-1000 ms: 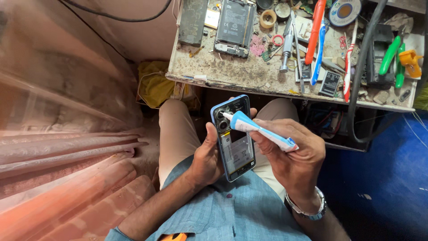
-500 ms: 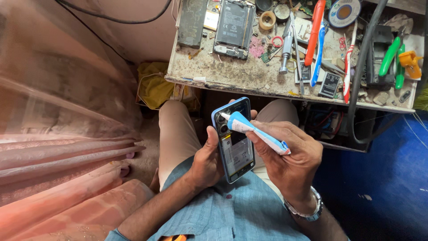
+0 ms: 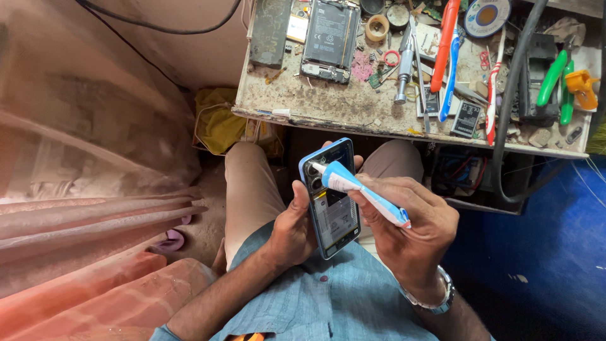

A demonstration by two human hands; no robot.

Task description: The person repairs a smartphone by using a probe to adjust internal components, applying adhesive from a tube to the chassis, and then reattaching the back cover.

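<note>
At far left hangs a pink gauzy curtain (image 3: 95,208), soft and folded. The left hand (image 3: 293,230) cups an opened phone (image 3: 331,196) from below over the lap, its grip wrapped round the blue frame's edge, likely so the bare inside faces up and stays steady. The back is off, showing camera holes at the top and a flat pale battery. The right hand (image 3: 413,237) pinches a blue-and-white tube (image 3: 356,189), soft-walled and crimped at the tail, slanted so its white nozzle meets the frame near the cameras. A metal watch (image 3: 439,300) sits on that wrist. Above, the grimy bench (image 3: 353,110) carries another open phone (image 3: 328,41), a toothbrush (image 3: 451,69) and a green-handled tool (image 3: 555,79).
</note>
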